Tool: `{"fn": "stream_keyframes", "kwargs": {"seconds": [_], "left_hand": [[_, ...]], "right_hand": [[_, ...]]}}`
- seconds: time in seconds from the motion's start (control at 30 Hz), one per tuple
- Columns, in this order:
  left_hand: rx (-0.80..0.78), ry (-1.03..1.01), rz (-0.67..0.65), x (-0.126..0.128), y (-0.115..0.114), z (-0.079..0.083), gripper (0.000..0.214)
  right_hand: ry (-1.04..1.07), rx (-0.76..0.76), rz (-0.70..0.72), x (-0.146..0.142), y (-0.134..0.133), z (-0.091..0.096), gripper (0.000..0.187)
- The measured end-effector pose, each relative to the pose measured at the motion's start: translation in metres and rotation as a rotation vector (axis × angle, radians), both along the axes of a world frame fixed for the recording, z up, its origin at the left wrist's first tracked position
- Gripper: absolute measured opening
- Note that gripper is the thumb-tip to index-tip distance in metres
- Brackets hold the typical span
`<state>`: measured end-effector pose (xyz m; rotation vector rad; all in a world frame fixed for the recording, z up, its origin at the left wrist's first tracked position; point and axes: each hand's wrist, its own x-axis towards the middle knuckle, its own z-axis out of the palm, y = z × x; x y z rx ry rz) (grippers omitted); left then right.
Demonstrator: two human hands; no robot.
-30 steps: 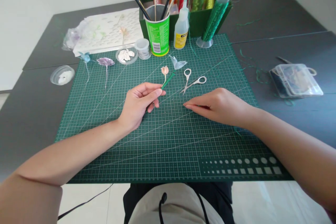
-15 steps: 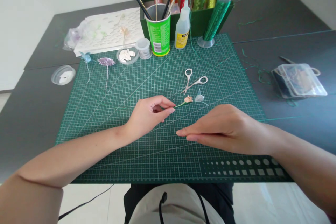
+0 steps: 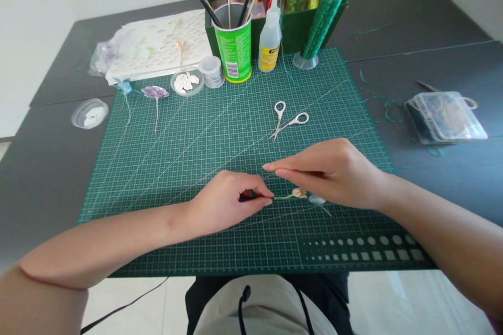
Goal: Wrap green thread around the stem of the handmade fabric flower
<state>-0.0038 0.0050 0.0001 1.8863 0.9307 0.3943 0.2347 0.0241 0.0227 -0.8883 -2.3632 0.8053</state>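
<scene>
My left hand [image 3: 231,201] pinches the thin green stem [image 3: 282,198] of a small flower spray between thumb and forefinger, low over the mat. At the stem's right end sit a peach flower [image 3: 299,193] and a pale blue flower [image 3: 316,199], partly under my right hand. My right hand [image 3: 330,172] hovers just above and behind the stem, its fingers pressed together and pointing left. Whatever those fingers hold, perhaps a fine thread, is too thin to make out. White-handled scissors [image 3: 278,128] lie spread on the mat beyond both hands.
Under everything lies a green cutting mat [image 3: 188,152]. Along its back stand a green can [image 3: 234,52] of brushes, a glue bottle [image 3: 269,42] and a green thread spool [image 3: 320,23]. A purple flower [image 3: 155,92] rests left; a clear plastic box [image 3: 448,118] sits right.
My left hand has brought the flower spray toward me and slightly right. My right hand has moved up, from nearer me to beyond the stem. The scissors stay put.
</scene>
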Motion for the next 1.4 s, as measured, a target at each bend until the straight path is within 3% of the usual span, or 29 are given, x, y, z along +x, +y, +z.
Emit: {"fn": "stream_keyframes", "kwargs": {"seconds": [0.17, 0.33, 0.57, 0.77, 1.03, 1.4], "left_hand": [[-0.022, -0.01, -0.008, -0.001, 0.001, 0.002, 0.006], [0.014, -0.016, -0.04, -0.001, 0.001, 0.003, 0.006], [0.325, -0.08, -0.077, -0.004, 0.0, 0.001, 0.002], [0.465, -0.209, -0.107, -0.007, -0.001, -0.001, 0.002], [0.471, -0.224, -0.062, -0.006, 0.0, 0.0, 0.002], [0.452, -0.136, -0.061, -0.006, 0.001, 0.0, 0.003]], "right_hand": [[0.063, -0.334, -0.107, -0.002, 0.008, 0.002, 0.029], [0.035, -0.461, -0.098, 0.0, 0.016, 0.0, 0.032], [0.0, -0.473, -0.088, 0.003, 0.022, -0.008, 0.032], [0.037, -0.571, -0.051, 0.003, 0.024, -0.009, 0.03], [0.042, -0.55, -0.049, 0.004, 0.025, -0.009, 0.03], [0.078, -0.413, -0.098, 0.008, 0.022, -0.009, 0.029]]}}
